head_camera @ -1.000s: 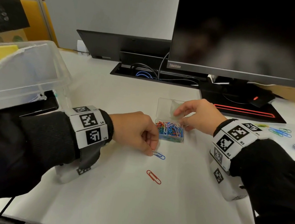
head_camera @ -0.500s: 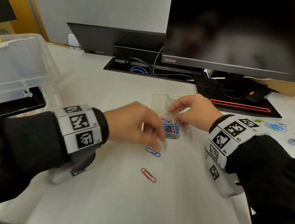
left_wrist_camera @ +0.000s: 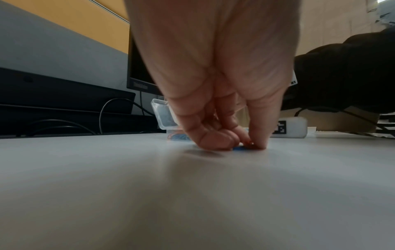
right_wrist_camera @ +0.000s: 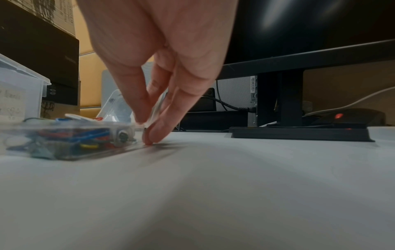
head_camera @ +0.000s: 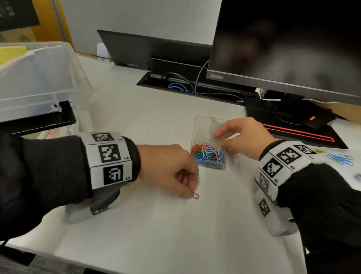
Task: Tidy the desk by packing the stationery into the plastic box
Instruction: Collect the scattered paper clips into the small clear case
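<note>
the left hand (head_camera: 169, 171) pinches a red paperclip (head_camera: 195, 195) against the bench (head_camera: 163, 236), while the right hand (head_camera: 245, 137) pinches the clip case (head_camera: 209, 156) lid at its 1 o'clock.

The white desk (head_camera: 163, 236) carries it all — a red paper clip (head_camera: 195, 195) flat at the left hand's fingertips, and just beyond that grip a small clear case (head_camera: 209, 156) of mixed clips, its rim under the right hand. Right of that hand lie loose clips (head_camera: 339, 158); far left of both grips stands the plastic box (head_camera: 30, 83).
</note>
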A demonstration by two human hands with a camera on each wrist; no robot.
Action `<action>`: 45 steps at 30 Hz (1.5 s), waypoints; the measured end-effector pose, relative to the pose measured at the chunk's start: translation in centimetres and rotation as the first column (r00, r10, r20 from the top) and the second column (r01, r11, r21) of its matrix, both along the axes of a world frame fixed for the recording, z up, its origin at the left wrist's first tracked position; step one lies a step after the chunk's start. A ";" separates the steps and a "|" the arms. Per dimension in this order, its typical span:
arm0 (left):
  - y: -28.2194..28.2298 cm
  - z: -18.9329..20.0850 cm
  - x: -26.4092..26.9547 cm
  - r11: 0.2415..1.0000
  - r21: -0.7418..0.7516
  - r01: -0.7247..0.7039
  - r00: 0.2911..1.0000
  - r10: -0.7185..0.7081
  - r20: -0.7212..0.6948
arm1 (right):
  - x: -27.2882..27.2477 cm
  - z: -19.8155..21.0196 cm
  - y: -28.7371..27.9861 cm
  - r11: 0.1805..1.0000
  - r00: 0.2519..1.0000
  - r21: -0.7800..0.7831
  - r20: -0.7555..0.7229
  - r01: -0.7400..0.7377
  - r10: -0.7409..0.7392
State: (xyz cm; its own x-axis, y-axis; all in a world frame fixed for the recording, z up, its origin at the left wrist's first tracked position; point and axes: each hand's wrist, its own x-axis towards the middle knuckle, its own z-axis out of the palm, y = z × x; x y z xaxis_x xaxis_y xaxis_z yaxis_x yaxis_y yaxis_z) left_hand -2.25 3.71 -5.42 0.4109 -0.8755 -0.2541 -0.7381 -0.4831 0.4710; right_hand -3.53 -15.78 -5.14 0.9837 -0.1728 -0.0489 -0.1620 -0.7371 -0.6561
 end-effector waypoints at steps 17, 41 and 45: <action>-2.6 1.2 2.7 0.916 -0.381 -0.129 0.954 0.220 0.206 | -1.6 -0.2 0.0 1.000 0.999 -0.012 0.046 -0.020 0.021; 0.1 0.4 6.1 0.874 -0.297 -0.385 0.876 0.447 0.180 | -9.0 0.5 -2.8 0.843 0.937 -0.492 -0.137 0.218 -0.322; 1.1 0.6 6.3 0.859 -0.324 -0.396 0.868 0.465 0.174 | -10.3 0.6 -1.6 0.915 0.983 -0.398 -0.126 0.075 -0.135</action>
State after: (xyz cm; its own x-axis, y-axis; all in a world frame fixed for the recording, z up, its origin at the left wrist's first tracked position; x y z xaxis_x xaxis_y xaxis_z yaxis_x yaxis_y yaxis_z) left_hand 4.09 4.81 -4.79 0.7793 -0.6152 0.1190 -0.5909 -0.6584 0.4661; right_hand -13.82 -17.39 -4.52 0.9458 -0.3093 -0.0995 -0.3249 -0.9025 -0.2828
